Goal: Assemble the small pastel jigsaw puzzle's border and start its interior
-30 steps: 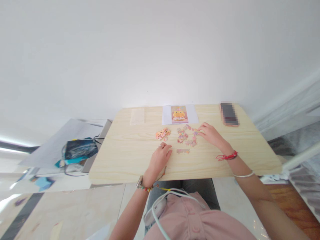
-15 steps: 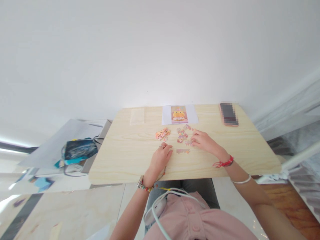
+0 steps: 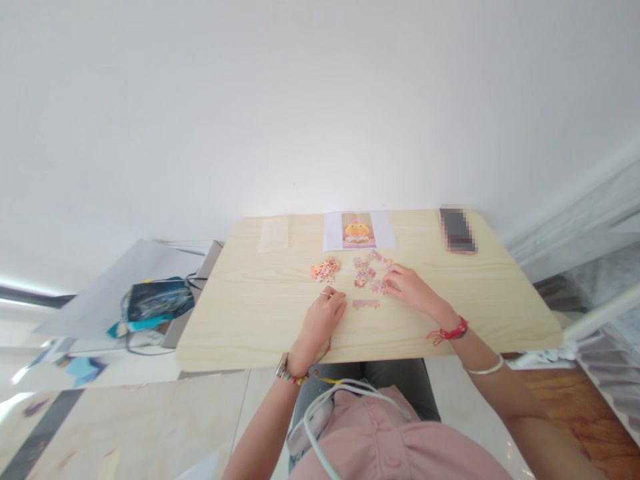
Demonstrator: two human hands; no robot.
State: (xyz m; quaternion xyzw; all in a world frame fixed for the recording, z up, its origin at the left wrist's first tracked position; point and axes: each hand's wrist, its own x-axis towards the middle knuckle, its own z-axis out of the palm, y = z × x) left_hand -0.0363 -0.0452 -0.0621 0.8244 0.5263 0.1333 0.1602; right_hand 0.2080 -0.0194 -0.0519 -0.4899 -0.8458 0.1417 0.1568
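Small pastel puzzle pieces lie on a light wooden table (image 3: 250, 320). An orange cluster of pieces (image 3: 325, 269) sits left of a pink and purple scatter of pieces (image 3: 366, 270). A short joined strip of pieces (image 3: 365, 304) lies nearer to me. My left hand (image 3: 321, 318) rests on the table beside that strip, fingers curled, a ring on one finger. My right hand (image 3: 409, 287) lies over the right edge of the scatter, fingertips pinched at the pieces there. What the fingertips hold is too small to make out. A reference picture (image 3: 358, 229) of an orange figure lies at the far edge.
A phone (image 3: 457, 229) lies at the table's far right corner, and a pale sheet (image 3: 274, 234) at the far left. Left of the table stands a grey surface with a dark blue bag (image 3: 156, 301). A white cable (image 3: 320, 427) hangs at my chest.
My right hand has drawn back toward me and to the left, from the far right of the scatter to its near right edge. My left hand has barely shifted.
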